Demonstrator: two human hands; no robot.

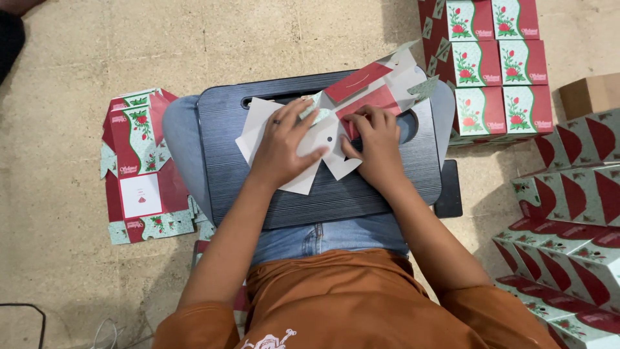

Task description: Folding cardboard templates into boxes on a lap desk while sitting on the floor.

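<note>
The right hand (378, 145) covers part of the flat red-and-white cardboard box blank (361, 103); the stacked folded boxes (571, 226) run off the right edge.

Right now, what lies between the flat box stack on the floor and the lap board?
In the head view, the person's knee in blue jeans lies between the flat box stack and the lap board.

Both forearms reach toward 12 o'clock from the torso, converging. The left hand (284, 145) lies flat, fingers spread, a ring on one finger. The right hand (374, 145) curls beside it at 3 o'clock, fingertips pinching, thumb pointing toward 9 o'clock.
</note>
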